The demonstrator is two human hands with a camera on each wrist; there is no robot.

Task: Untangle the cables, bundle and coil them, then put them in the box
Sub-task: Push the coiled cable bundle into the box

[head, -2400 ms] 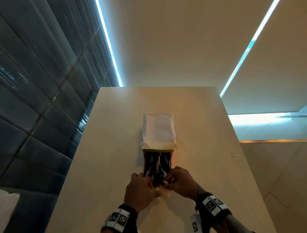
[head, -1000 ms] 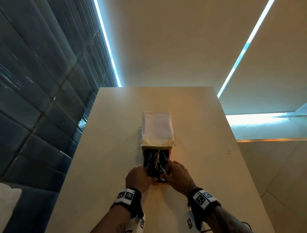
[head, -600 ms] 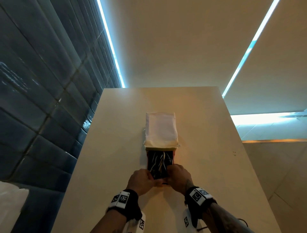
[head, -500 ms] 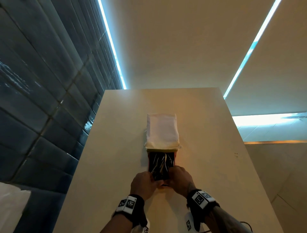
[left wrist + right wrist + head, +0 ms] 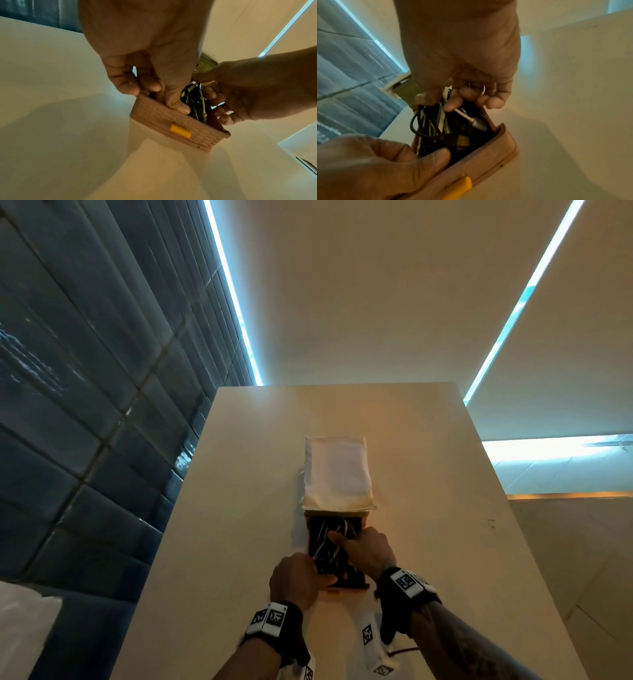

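the cables (image 5: 447, 129) sit bunched in the box (image 5: 178, 129) on the tabletop (image 5: 428, 508). left hand (image 5: 296, 580) grips the box rim; right hand (image 5: 364, 549) pinches the springy, light cables. best grasped mid-bundle.

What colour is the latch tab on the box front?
Yellow latch tab on the pinkish box; clearest in the left wrist view.

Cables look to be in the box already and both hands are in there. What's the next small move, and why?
Probably press the loose black loop down. The cables sit inside the pink box, but that loop bulges up over the rim beside the right hand, whose fingers pinch the strands. The left hand grips the box's front wall, thumb on the cables, so it can steady the box meanwhile.
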